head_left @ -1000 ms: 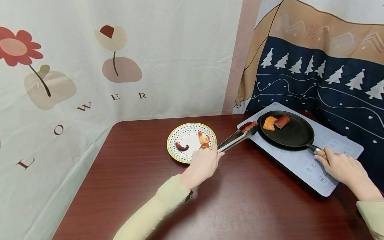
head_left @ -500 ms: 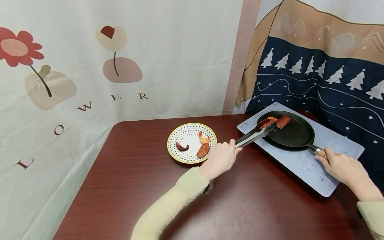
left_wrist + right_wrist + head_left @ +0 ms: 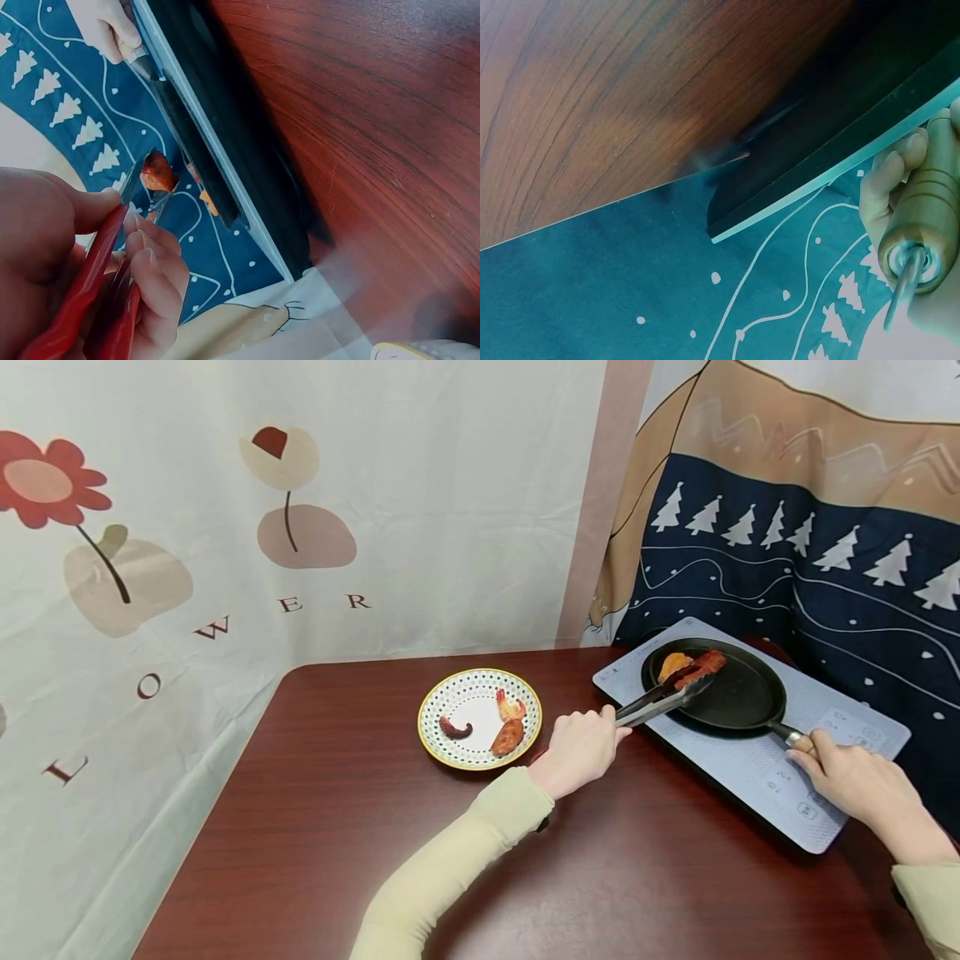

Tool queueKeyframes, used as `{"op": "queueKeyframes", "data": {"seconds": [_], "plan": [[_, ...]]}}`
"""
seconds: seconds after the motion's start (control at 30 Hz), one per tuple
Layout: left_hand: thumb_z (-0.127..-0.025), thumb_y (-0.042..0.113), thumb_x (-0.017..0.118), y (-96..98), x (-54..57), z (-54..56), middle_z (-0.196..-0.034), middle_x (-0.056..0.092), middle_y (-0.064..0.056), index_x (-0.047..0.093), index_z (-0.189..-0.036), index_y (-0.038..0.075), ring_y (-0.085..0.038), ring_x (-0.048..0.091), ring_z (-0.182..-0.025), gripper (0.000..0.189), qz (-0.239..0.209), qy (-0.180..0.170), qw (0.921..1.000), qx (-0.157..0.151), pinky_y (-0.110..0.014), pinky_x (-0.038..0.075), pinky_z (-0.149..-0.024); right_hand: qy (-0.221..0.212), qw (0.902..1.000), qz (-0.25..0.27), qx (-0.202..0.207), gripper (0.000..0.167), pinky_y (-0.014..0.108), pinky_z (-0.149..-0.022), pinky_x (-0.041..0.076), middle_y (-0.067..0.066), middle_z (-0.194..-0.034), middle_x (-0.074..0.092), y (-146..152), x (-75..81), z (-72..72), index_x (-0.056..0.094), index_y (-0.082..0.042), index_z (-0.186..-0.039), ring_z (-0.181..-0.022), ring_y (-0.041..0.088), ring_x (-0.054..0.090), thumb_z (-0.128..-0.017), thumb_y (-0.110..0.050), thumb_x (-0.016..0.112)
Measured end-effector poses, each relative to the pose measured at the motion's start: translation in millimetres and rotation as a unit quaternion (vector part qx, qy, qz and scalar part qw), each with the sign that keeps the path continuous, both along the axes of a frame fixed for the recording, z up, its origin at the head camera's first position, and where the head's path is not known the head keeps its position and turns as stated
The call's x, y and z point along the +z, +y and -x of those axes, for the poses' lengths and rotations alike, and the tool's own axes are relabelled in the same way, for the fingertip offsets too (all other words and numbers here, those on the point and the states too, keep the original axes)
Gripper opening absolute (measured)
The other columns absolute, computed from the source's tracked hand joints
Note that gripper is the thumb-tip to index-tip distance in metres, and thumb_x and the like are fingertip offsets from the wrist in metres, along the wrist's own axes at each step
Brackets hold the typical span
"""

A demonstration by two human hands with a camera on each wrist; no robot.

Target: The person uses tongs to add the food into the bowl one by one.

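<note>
My left hand (image 3: 585, 745) holds a pair of tongs (image 3: 660, 702) by their red handles (image 3: 86, 281). Between the tong tips is a reddish-brown meat piece (image 3: 159, 172), raised over the black frying pan (image 3: 750, 702) in the left wrist view. In the head view it overlaps another reddish piece (image 3: 711, 660) in the pan, beside an orange piece (image 3: 674, 663). My right hand (image 3: 862, 781) grips the pan's wooden handle (image 3: 926, 202). The pan sits on a light grey cooktop (image 3: 810, 814).
Left of the cooktop stands a dotted plate (image 3: 468, 681) with a yellow rim. On it lie a shrimp (image 3: 510, 705), a browned oval piece (image 3: 508, 737) and a dark curled tentacle (image 3: 455, 727). A brown wooden table (image 3: 322, 827) carries everything, with printed curtains (image 3: 450, 527) behind.
My left hand has carried the tongs and meat piece rightward, from the pan's left edge to over the food inside it. My right hand stays on the pan handle.
</note>
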State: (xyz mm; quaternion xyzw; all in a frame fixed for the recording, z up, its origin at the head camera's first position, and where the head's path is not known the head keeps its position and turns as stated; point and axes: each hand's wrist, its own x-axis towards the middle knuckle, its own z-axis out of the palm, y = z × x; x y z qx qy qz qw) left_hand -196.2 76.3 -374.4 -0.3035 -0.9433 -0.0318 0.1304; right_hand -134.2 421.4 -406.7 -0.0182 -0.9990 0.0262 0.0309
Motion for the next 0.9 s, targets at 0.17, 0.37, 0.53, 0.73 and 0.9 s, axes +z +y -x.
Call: {"op": "queueKeyframes", "data": {"seconds": [0.17,0.37,0.53,0.73,0.9], "plan": [[-0.099,0.045,0.041,5.8,-1.7,1.2,-0.07,0.066,-0.001,0.054,-0.086,0.014,-0.017,0.065,-0.061,0.036,0.008,-0.012,0.9999,0.006,-0.029,0.046,-0.047,-0.001,1.0,0.0,0.0,0.038,0.036,-0.048,0.034,0.009,-0.059,0.043,-1,0.9,-0.2,0.045,0.002,-0.093,-0.052,0.022,0.043,-0.099,-0.035,0.048],[-0.098,0.046,0.042,8.3,-2.8,1.8,-0.071,0.065,0.0,0.054,-0.086,0.015,-0.016,0.064,-0.061,0.035,0.013,-0.015,0.9997,0.012,-0.028,0.045,-0.048,0.002,1.0,-0.002,0.0,0.037,0.037,-0.048,0.035,0.01,-0.059,0.043,-1,0.9,-0.8,0.045,0.002,-0.093,-0.052,0.022,0.043,-0.098,-0.035,0.049],[-0.098,0.046,0.043,10.7,-6.1,3.6,-0.071,0.066,0.0,0.054,-0.086,0.015,-0.016,0.064,-0.061,0.035,0.019,-0.007,0.9997,0.015,-0.028,0.046,-0.048,0.001,1.0,-0.002,0.001,0.038,0.037,-0.048,0.035,0.01,-0.059,0.044,0,0.9,-1.0,0.045,0.002,-0.093,-0.052,0.022,0.044,-0.098,-0.035,0.049],[-0.098,0.046,0.043,13.8,-6.6,4.9,-0.072,0.066,0.001,0.055,-0.088,0.015,-0.016,0.064,-0.062,0.035,0.03,-0.012,0.9992,0.022,-0.028,0.046,-0.049,-0.001,1.0,-0.002,0.001,0.038,0.039,-0.048,0.036,0.011,-0.059,0.045,0,1.0,-0.5,0.045,0.002,-0.093,-0.052,0.023,0.045,-0.098,-0.035,0.048],[-0.097,0.047,0.044,14.9,-5.3,4.9,-0.073,0.066,0.001,0.055,-0.088,0.015,-0.015,0.064,-0.062,0.035,0.033,-0.016,0.9989,0.03,-0.027,0.046,-0.049,0.0,1.0,-0.001,0.001,0.038,0.039,-0.048,0.036,0.011,-0.059,0.045,0,1.1,0.4,0.045,0.003,-0.094,-0.052,0.023,0.045,-0.099,-0.035,0.048]]}}
